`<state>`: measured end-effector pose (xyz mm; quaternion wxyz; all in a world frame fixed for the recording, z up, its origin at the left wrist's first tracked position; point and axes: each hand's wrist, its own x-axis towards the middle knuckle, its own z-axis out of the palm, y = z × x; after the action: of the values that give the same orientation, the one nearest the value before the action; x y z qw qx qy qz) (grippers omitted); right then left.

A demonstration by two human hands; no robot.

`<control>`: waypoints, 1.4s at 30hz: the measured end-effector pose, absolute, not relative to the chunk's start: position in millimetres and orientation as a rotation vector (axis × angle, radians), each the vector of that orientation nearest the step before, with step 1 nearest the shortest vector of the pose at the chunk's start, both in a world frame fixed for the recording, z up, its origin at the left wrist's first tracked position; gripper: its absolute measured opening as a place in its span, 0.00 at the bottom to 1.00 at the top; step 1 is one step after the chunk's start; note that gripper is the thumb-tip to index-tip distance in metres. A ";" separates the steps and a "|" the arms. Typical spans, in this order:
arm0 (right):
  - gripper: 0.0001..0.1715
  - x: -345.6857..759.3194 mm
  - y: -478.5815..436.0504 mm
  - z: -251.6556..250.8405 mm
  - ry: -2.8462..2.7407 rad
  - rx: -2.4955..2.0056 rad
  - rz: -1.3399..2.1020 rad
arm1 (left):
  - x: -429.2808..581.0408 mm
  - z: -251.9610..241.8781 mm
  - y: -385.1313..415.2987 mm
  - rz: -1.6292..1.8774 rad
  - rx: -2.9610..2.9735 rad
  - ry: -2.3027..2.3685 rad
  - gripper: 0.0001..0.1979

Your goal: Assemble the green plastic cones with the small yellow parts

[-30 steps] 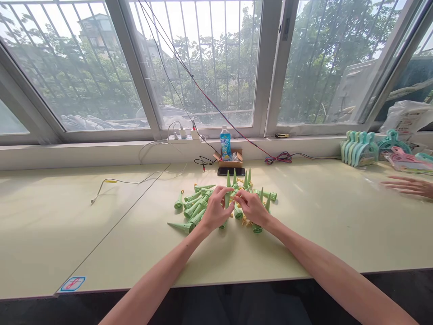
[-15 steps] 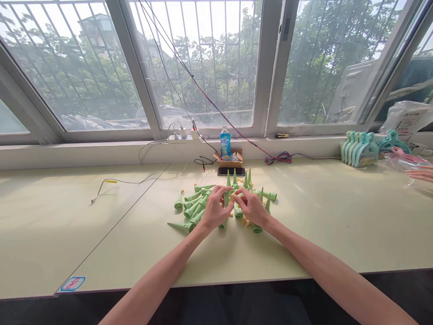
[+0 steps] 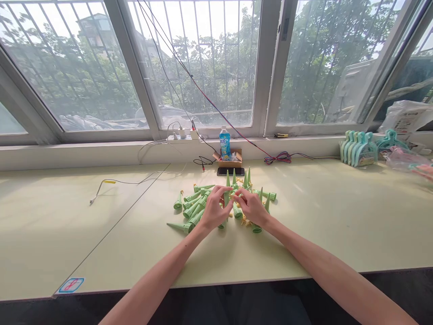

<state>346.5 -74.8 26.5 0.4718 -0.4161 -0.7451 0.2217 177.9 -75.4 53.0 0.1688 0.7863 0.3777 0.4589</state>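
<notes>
My left hand [image 3: 215, 207] is closed around a green watering spike [image 3: 226, 197], just above the pile on the table. The fingertips of my right hand [image 3: 253, 206] are pinched together against it, at a small yellow piece [image 3: 232, 197], perhaps a valve, mostly hidden by the fingers. More green spikes [image 3: 192, 208] lie to the left of my hands, and several others [image 3: 249, 177] stand point up behind them. Small yellow pieces [image 3: 246, 221] are scattered under my right hand.
Behind the pile are a phone [image 3: 230, 171] and a small cardboard box [image 3: 233, 164] by a blue bottle [image 3: 225, 143]. A cable [image 3: 123, 181] crosses the table at left. Teal dustpan-like items [image 3: 360, 149] stand at right, near another person's blurred hand [image 3: 424, 170].
My hands keep almost the same pose, fingertips together at the spike. At the far right, the other person's hand has moved and blurred beside the plastic bag.
</notes>
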 end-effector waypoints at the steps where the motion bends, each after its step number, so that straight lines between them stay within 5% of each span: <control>1: 0.15 346.7 -74.5 26.2 -1.824 -1.019 0.542 | 177.8 53.0 -75.3 1.305 2.238 1.070 0.14; 42: 0.19 346.5 -75.1 29.2 -1.808 -1.025 0.533 | 177.8 52.6 -76.0 1.301 2.253 1.026 0.13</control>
<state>346.5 -75.1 29.2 0.4777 -0.4197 -0.7402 0.2184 177.8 -76.0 52.6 0.1715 0.7937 0.3616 0.4582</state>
